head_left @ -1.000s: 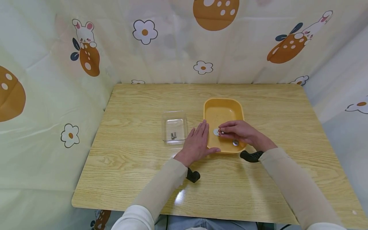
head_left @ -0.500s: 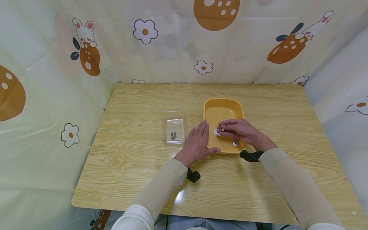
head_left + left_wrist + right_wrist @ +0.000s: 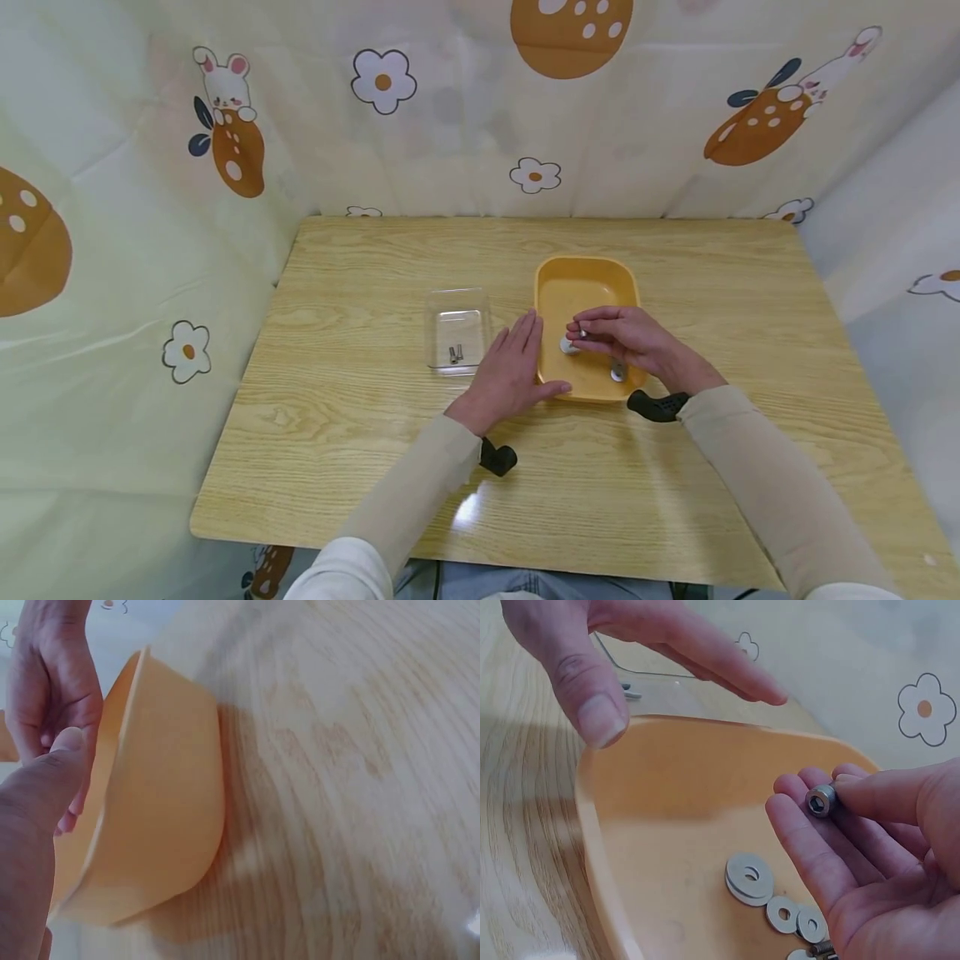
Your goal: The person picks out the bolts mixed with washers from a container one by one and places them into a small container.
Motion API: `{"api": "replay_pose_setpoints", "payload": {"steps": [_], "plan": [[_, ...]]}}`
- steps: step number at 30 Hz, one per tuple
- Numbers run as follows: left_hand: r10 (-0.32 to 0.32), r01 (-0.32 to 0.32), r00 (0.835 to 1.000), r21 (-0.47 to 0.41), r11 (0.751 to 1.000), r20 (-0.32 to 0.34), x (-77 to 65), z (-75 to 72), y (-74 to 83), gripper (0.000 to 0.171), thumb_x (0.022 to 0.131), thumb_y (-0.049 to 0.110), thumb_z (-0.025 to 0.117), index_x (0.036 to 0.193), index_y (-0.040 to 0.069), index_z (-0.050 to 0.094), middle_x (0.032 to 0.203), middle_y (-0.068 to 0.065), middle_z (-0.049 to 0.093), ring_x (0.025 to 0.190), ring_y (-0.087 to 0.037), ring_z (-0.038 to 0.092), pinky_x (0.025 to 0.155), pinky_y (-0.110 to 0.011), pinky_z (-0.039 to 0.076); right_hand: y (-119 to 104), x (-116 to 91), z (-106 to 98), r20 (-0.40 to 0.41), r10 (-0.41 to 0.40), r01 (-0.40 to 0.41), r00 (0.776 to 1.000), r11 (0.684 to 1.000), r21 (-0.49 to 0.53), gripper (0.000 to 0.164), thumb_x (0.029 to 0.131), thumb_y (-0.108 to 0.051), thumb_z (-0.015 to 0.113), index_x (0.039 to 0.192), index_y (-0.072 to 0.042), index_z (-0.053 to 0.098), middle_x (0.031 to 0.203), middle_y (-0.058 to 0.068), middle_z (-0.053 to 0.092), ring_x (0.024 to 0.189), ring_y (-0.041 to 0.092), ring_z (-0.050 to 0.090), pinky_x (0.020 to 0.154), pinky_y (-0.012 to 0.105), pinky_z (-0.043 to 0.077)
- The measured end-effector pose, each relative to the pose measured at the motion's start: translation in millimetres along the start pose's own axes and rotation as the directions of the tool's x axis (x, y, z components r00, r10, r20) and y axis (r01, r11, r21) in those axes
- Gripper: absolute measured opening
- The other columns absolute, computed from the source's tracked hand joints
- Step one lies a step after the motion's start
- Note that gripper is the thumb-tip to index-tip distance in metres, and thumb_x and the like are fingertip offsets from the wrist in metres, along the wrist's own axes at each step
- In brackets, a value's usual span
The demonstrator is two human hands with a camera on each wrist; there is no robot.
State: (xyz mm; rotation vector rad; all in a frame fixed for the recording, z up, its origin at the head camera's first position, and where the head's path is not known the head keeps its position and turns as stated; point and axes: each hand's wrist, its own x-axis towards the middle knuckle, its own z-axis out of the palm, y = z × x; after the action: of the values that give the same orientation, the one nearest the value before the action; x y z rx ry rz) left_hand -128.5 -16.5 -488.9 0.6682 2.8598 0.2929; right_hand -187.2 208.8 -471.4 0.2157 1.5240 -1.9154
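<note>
Pinched between thumb and fingers of my right hand (image 3: pixel 626 337) is a socket head screw (image 3: pixel 820 801), its hex recess facing the right wrist camera. The hand is over the yellow-orange bin (image 3: pixel 583 279). Below it lie stacked large washers (image 3: pixel 739 868), smaller washers (image 3: pixel 773 915) and part of another screw (image 3: pixel 823 948), partly hidden by the fingers. My left hand (image 3: pixel 506 373) stays at the bin's left side, fingers straight along the rim and thumb pointing across the near corner; in its wrist view the thumb (image 3: pixel 45 780) overlaps the bin.
Left of the bin stands a clear plastic box (image 3: pixel 458 305) with a few small screws (image 3: pixel 453 356) at its near end. Both sit on a wooden table (image 3: pixel 360 317), with a patterned curtain (image 3: pixel 450 133) behind. Black wrist mounts (image 3: pixel 657 407) hang under the forearms.
My right hand has risen slightly, away from the washers, with the screw now showing more between its fingertips. The left hand has shifted a little leftward against the bin. The head view has moved slightly.
</note>
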Motion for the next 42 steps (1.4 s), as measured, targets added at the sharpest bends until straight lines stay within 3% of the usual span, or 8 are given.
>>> {"api": "replay_pose_setpoints", "payload": {"steps": [4, 8, 16, 22, 26, 35, 42], "plan": [[0.009, -0.008, 0.999, 0.030, 1.000, -0.038, -1.6, -4.2, -3.6, 0.108, 0.088, 0.074, 0.049, 0.159, 0.003, 0.008, 0.168, -0.010, 0.009, 0.156, -0.020, 0.009, 0.126, -0.040, 0.018, -1, 1, 2, 0.010, 0.001, -0.001, 1.000, 1.000, -0.016, 0.044, 0.102, -0.004, 0.051, 0.141, 0.012, 0.039, 0.115, 0.013, 0.070, 0.108, 0.023, 0.071, 0.101, 0.035, 0.050], [-0.010, 0.012, 0.998, 0.031, 0.999, -0.056, -4.3, -7.5, -10.1, 0.110, 0.087, 0.075, 0.050, 0.159, 0.003, 0.007, 0.168, -0.011, 0.009, 0.156, -0.020, 0.010, 0.126, -0.040, 0.018, -4, 2, 7, 0.023, -0.008, 0.010, 1.000, 0.999, -0.052, 0.052, 0.103, -0.005, 0.050, 0.146, 0.014, 0.029, 0.117, 0.013, 0.070, 0.107, 0.021, 0.071, 0.099, 0.034, 0.052], [-0.062, 0.063, 0.996, 0.013, 0.998, -0.059, -15.7, -15.1, -34.2, 0.115, 0.086, 0.077, 0.049, 0.159, 0.004, -0.002, 0.168, -0.011, 0.000, 0.156, -0.023, 0.001, 0.127, -0.040, 0.008, -11, 4, 24, 0.038, -0.047, 0.051, 0.998, 0.993, -0.111, 0.040, 0.102, -0.006, 0.053, 0.136, 0.012, 0.042, 0.114, 0.012, 0.071, 0.104, 0.019, 0.072, 0.098, 0.037, 0.052], [-0.115, 0.112, 0.989, -0.043, 0.993, -0.090, -22.6, -16.1, -56.3, 0.121, 0.082, 0.078, 0.055, 0.159, 0.003, -0.003, 0.168, -0.011, -0.006, 0.156, -0.023, -0.005, 0.127, -0.044, 0.003, -15, 8, 43, 0.071, -0.104, 0.113, 0.992, 0.986, -0.126, 0.046, 0.100, -0.002, 0.054, 0.137, 0.020, 0.037, 0.110, 0.014, 0.072, 0.101, 0.021, 0.073, 0.099, 0.041, 0.051], [-0.166, 0.159, 0.982, -0.083, 0.984, -0.093, -29.3, -17.6, -71.2, 0.124, 0.081, 0.078, 0.057, 0.159, 0.003, -0.003, 0.168, -0.011, -0.007, 0.156, -0.023, -0.008, 0.127, -0.046, 0.001, -15, 13, 57, 0.075, -0.116, 0.127, 0.990, 0.978, -0.167, 0.038, 0.100, 0.000, 0.053, 0.132, 0.018, 0.044, 0.111, 0.019, 0.071, 0.101, 0.022, 0.073, 0.096, 0.041, 0.054], [-0.249, 0.240, 0.966, -0.122, 0.963, -0.067, -39.1, -12.4, -102.1, 0.126, 0.080, 0.078, 0.058, 0.158, 0.003, -0.007, 0.168, -0.013, -0.007, 0.156, -0.025, -0.008, 0.127, -0.047, 0.002, -14, 26, 92, 0.093, -0.093, 0.115, 0.991, 0.953, -0.281, 0.034, 0.100, 0.000, 0.053, 0.129, 0.018, 0.049, 0.115, 0.025, 0.068, 0.099, 0.023, 0.073, 0.099, 0.045, 0.051], [-0.268, 0.263, 0.962, -0.107, 0.959, -0.043, -41.8, -9.2, -110.3, 0.121, 0.085, 0.078, 0.052, 0.158, 0.001, -0.006, 0.167, -0.015, -0.005, 0.156, -0.028, -0.005, 0.126, -0.049, 0.006, -12, 42, 118, 0.118, -0.072, 0.109, 0.990, 0.933, -0.343, 0.031, 0.100, -0.001, 0.053, 0.127, 0.016, 0.053, 0.122, 0.031, 0.063, 0.101, 0.025, 0.072, 0.096, 0.042, 0.054]]}}
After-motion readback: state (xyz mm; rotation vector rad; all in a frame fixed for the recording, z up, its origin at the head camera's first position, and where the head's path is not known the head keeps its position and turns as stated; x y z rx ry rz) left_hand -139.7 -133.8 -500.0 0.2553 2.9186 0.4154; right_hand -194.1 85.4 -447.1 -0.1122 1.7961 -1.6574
